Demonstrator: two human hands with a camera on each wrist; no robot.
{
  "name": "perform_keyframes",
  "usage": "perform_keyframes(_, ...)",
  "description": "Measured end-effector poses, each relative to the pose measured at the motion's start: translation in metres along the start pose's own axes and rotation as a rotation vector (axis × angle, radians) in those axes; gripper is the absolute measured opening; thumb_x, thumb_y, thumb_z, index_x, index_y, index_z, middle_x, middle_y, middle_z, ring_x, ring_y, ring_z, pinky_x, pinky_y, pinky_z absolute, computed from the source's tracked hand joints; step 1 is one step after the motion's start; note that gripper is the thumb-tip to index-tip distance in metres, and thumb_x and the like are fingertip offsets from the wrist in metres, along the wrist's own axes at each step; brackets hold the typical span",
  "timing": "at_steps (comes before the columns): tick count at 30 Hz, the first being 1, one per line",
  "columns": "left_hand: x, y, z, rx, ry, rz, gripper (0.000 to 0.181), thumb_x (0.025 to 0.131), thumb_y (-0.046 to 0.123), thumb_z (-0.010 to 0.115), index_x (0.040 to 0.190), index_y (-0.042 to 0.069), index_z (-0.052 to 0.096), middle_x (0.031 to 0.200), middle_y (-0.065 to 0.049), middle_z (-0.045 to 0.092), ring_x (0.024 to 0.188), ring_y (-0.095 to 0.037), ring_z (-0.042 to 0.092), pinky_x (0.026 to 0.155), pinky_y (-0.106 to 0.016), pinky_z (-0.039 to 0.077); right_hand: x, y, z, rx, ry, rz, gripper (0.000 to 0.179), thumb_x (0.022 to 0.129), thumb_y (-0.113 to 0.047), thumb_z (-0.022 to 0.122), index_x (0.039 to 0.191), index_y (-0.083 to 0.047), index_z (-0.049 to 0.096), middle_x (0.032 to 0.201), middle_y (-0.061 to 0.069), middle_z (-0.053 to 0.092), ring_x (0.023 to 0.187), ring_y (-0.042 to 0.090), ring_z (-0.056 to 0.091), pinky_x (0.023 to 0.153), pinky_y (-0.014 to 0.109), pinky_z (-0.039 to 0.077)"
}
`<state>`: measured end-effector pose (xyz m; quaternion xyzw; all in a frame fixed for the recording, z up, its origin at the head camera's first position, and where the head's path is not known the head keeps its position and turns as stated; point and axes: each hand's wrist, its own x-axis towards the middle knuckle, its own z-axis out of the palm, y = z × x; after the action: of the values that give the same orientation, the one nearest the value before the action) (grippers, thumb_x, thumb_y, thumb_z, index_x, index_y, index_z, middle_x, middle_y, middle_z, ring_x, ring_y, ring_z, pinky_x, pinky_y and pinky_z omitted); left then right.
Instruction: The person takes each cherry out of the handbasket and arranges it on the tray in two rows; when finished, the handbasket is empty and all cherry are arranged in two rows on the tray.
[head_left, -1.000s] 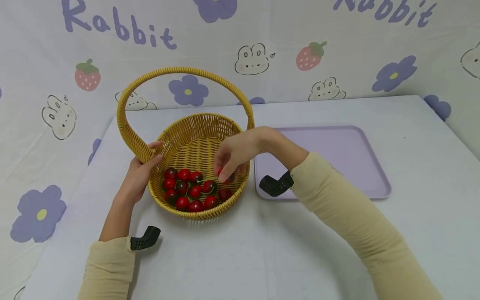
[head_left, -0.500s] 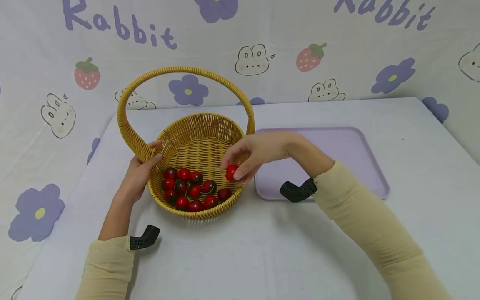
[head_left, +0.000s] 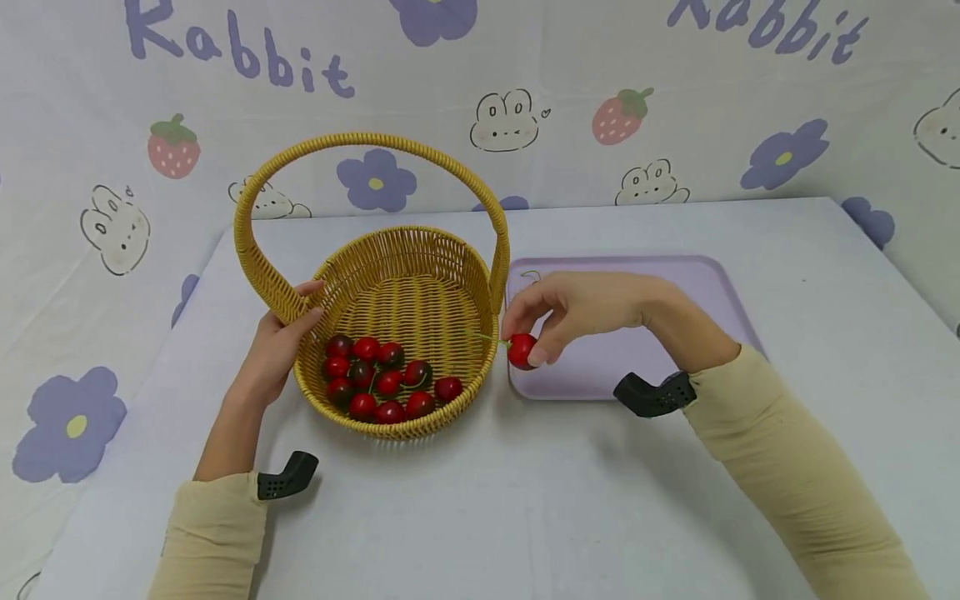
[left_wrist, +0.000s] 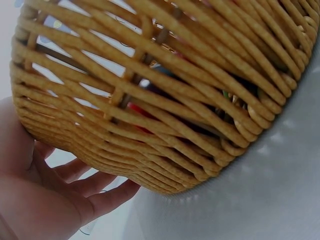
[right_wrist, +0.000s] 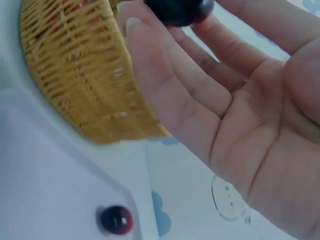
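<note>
Patterned cloth backdrop (head_left: 506, 187), then white table (head_left: 450, 517). Yellow wicker basket (head_left: 401, 431) at left, handle up; pale purple tray (head_left: 551, 385) just beside it at right, partly hidden behind the right hand (head_left: 570, 310). Left hand (head_left: 279, 346) grips the basket's left side by the handle base, thumb over the rim, other fingers against the outer wall. Right hand has thumb and fingertips closed in a pinch on one red cherry (head_left: 522, 352), seen at the tray's left edge; height above it can't be told. A dozen or so loose cherries (head_left: 389, 382) lie in the near part of the basket; one dark cherry (right_wrist: 117, 220) sits on the tray near a corner, right wrist view. Held cherry's stem (head_left: 491, 338) points back toward the basket; touching the rim or not, can't tell. For a good hold: light but firm pinch around the fruit's sides, since smooth round skin probably slips; stem best clear of the wicker so it doesn't snag; left hand should steady the basket without tipping it.
</note>
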<state>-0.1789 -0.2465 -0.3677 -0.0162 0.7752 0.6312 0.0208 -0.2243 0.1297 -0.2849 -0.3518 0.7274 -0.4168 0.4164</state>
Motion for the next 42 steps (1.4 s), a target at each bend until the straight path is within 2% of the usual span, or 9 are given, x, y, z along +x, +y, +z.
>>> perform_keyframes(5,0.000,0.000,-0.001,0.002,-0.002,0.009,0.046,0.102,0.018,0.043,0.146,0.009,0.034,0.151,-0.017,0.027,0.135,-0.034,0.029,0.107,-0.054,0.024,-0.015,0.011,-0.009,0.006,0.012,0.021,0.030,0.084,-0.009,0.073,0.110,-0.005,0.061,0.105,0.015,0.062,0.095,0.034,0.061,0.086,0.039,0.047)
perform_keyframes(9,0.000,0.001,-0.001,-0.004,-0.010,0.009,0.047,0.102,0.018,0.042,0.147,0.009,0.033,0.151,-0.017,0.026,0.135,-0.034,0.028,0.107,-0.055,0.023,-0.024,0.024,-0.019,0.012,0.067,0.053,0.029,0.085,-0.011,0.072,0.111,-0.005,0.059,0.103,0.015,0.061,0.096,0.038,0.059,0.085,0.039,0.046)
perform_keyframes(15,-0.001,0.001,-0.001,0.001,-0.011,0.003,0.048,0.102,0.018,0.042,0.148,0.009,0.031,0.153,-0.015,0.024,0.136,-0.033,0.027,0.107,-0.054,0.022,-0.029,0.043,-0.031,0.053,0.259,0.132,0.035,0.088,-0.017,0.070,0.117,-0.003,0.056,0.110,0.014,0.059,0.101,0.036,0.056,0.087,0.037,0.047)
perform_keyframes(19,-0.001,0.001,-0.001,0.006,-0.007,0.004,0.047,0.102,0.016,0.042,0.148,0.008,0.032,0.153,-0.015,0.024,0.137,-0.033,0.026,0.108,-0.054,0.021,-0.026,0.055,-0.037,0.125,0.413,0.186,0.040,0.089,-0.021,0.069,0.120,-0.002,0.053,0.111,0.015,0.059,0.103,0.037,0.057,0.088,0.036,0.048)
perform_keyframes(22,-0.001,0.001,-0.001,0.006,-0.006,0.005,0.047,0.102,0.016,0.042,0.147,0.008,0.032,0.153,-0.015,0.024,0.138,-0.033,0.025,0.108,-0.054,0.020,-0.021,0.064,-0.040,0.199,0.514,0.224,0.041,0.088,-0.020,0.071,0.118,0.000,0.052,0.107,0.017,0.061,0.101,0.038,0.059,0.087,0.037,0.049)
perform_keyframes(26,0.000,0.001,-0.001,0.003,-0.009,0.004,0.048,0.102,0.018,0.042,0.148,0.008,0.032,0.153,-0.015,0.023,0.138,-0.034,0.025,0.108,-0.055,0.020,-0.014,0.077,-0.043,0.265,0.609,0.260,0.039,0.087,-0.017,0.072,0.113,0.003,0.052,0.101,0.015,0.063,0.092,0.031,0.064,0.084,0.038,0.051)
perform_keyframes(30,-0.001,0.001,-0.001,0.007,-0.005,0.003,0.047,0.102,0.019,0.042,0.147,0.009,0.033,0.153,-0.015,0.023,0.137,-0.034,0.026,0.107,-0.055,0.021,-0.005,0.086,-0.045,0.275,0.669,0.294,0.037,0.087,-0.014,0.071,0.112,0.005,0.051,0.095,0.013,0.064,0.081,0.023,0.066,0.079,0.035,0.053)
perform_keyframes(35,-0.001,0.000,-0.001,0.005,-0.003,0.003,0.047,0.102,0.018,0.042,0.147,0.008,0.033,0.152,-0.015,0.025,0.136,-0.033,0.027,0.107,-0.054,0.022,0.004,0.092,-0.046,0.200,0.709,0.361,0.039,0.085,-0.017,0.073,0.112,0.004,0.054,0.087,0.009,0.064,0.071,0.014,0.063,0.070,0.027,0.053)
perform_keyframes(42,-0.001,0.002,0.000,-0.003,-0.010,0.005,0.047,0.102,0.018,0.042,0.147,0.008,0.032,0.153,-0.015,0.024,0.136,-0.034,0.027,0.107,-0.055,0.022,0.013,0.094,-0.046,0.193,0.750,0.410,0.036,0.085,-0.017,0.073,0.108,0.004,0.055,0.086,0.008,0.063,0.069,0.011,0.063,0.064,0.024,0.053)
